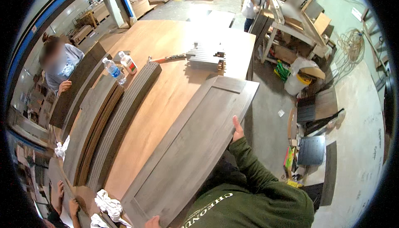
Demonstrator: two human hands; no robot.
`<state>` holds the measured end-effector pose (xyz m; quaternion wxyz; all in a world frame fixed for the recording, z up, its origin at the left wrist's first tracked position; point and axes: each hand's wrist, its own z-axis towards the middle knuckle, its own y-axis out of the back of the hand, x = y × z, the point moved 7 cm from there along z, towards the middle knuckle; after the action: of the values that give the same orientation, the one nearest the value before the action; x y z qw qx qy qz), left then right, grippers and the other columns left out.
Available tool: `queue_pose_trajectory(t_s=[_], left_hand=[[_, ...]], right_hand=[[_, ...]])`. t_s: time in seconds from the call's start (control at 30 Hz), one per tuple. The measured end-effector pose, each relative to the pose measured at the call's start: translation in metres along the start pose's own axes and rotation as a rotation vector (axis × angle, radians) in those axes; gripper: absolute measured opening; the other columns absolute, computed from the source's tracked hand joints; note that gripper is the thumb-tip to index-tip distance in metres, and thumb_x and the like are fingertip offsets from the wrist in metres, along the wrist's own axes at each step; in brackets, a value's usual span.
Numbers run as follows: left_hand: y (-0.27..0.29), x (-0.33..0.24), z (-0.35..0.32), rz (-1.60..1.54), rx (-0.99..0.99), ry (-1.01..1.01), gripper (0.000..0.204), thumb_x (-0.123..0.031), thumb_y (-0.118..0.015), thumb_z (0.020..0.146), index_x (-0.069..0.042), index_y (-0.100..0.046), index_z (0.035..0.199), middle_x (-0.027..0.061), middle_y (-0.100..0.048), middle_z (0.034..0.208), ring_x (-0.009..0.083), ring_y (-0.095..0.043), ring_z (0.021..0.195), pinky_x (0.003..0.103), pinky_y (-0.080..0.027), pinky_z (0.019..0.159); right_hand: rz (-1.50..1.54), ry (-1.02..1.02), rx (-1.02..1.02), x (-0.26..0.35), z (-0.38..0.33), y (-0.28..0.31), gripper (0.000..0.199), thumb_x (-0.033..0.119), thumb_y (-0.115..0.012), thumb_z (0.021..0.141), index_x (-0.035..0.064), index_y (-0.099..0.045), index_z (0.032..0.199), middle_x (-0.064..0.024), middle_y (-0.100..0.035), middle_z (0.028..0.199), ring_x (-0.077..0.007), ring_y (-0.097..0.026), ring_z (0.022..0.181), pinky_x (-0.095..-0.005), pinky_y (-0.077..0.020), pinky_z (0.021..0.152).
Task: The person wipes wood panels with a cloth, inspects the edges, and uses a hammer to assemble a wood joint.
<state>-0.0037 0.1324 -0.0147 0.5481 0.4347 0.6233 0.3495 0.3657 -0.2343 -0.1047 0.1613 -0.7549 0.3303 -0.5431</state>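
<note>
A long grey-brown cabinet door (187,132) with a recessed panel lies slantwise before me, over the near right side of the wooden worktable (143,115). My right hand (237,130) grips its right edge, thumb up on the edge and fingers hidden beneath. At the bottom of the view my left hand (153,222) is closed on the door's near end, only partly in sight. Left of the door stands a row of grey boards (129,120), with a stack of grey panels (91,132) beyond it.
A water bottle (113,70), a white bottle (128,63), a hammer (168,58) and stacked grey strips (203,57) sit on the table. White rags (109,205) lie lower left. Co-workers stand left (62,65), lower left and far back. A white bucket (297,84) is at right.
</note>
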Motion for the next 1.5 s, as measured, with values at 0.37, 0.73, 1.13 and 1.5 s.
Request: queue_pose_trajectory(t_s=[0.37,0.73,1.13,1.5], left_hand=[[0.042,-0.014,0.168,-0.081,-0.296,0.104,0.057,-0.025,-0.077,0.052,-0.003,-0.057,0.101,0.018,-0.058,0.101,0.0361,-0.053,0.096,0.043,-0.042,0.083],[-0.009,-0.053,0.362,-0.046,0.022,0.331,0.081,-0.042,-0.08,0.048,-0.005,-0.051,0.114,0.0178,-0.058,0.105,0.0311,-0.055,0.099,0.04,-0.045,0.083],[0.189,-0.089,0.284,-0.478,0.273,0.244,0.069,-0.04,-0.078,0.06,0.0,-0.05,0.109,0.015,-0.06,0.093,0.0263,-0.061,0.08,0.035,-0.05,0.068],[0.144,-0.196,0.257,0.825,-0.952,0.199,0.08,-0.082,-0.037,0.063,-0.008,-0.057,0.086,0.0078,-0.053,0.071,0.0255,-0.054,0.061,0.04,-0.04,0.055]], right_hand=[[-0.633,-0.136,-0.248,-0.021,-0.04,0.081,0.053,0.04,-0.068,0.073,-0.009,-0.06,0.091,-0.013,-0.062,0.086,-0.0183,-0.06,0.077,-0.0303,-0.0481,0.071],[-0.502,-0.164,-0.192,-0.034,-0.03,0.082,0.072,0.049,-0.074,0.063,-0.0085,-0.055,0.102,-0.0153,-0.061,0.093,-0.0231,-0.06,0.085,-0.033,-0.048,0.072],[-1.021,-0.222,0.566,-0.062,0.008,-0.063,0.083,0.072,-0.052,0.066,0.0004,-0.057,0.107,-0.0141,-0.062,0.094,-0.0285,-0.059,0.089,-0.0375,-0.0468,0.078],[-1.114,0.412,0.765,0.056,0.061,-0.072,0.038,0.03,-0.063,0.07,0.0067,-0.058,0.099,-0.0144,-0.059,0.087,-0.0284,-0.058,0.084,-0.038,-0.0465,0.074]])
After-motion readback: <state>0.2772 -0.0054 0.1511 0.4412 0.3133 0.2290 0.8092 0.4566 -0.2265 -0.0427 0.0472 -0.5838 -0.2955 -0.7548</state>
